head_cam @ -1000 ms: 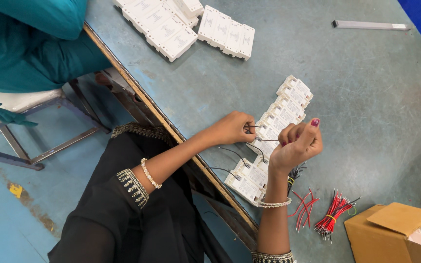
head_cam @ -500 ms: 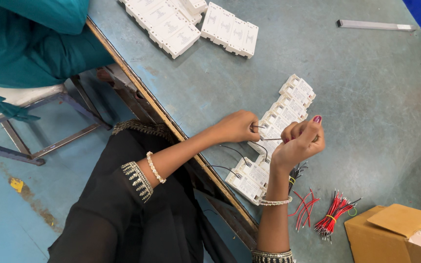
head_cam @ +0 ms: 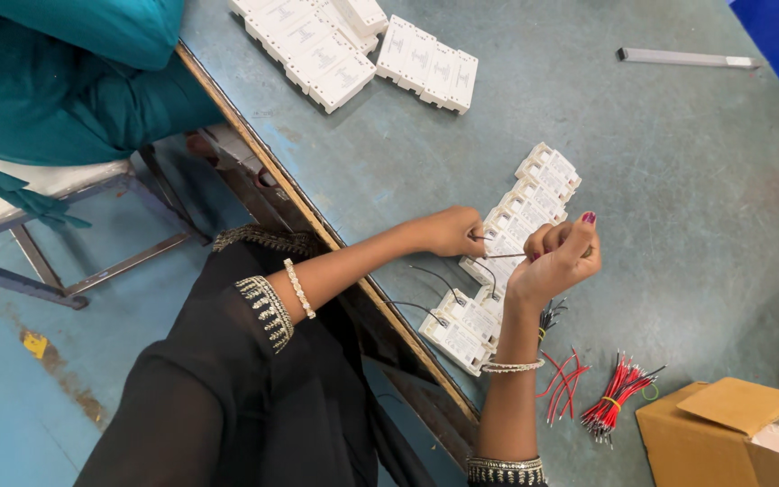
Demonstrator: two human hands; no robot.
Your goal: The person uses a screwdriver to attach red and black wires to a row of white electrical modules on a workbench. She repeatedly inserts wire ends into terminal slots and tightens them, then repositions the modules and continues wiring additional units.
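My left hand rests closed at the near side of a row of white plastic modules on the grey-blue table, pinching one end of a thin dark wire. My right hand is curled just right of it, gripping the wire's other end above the row. More white modules with short black wires sticking out lie nearer me, partly hidden by my right wrist.
Red wire bundles and loose red wires lie beside an open cardboard box. Two groups of white modules sit far left. A metal bar lies far right. A person in teal sits at left.
Both hands stay on the wire over the module row with only slight shifts; the view has drifted a little.
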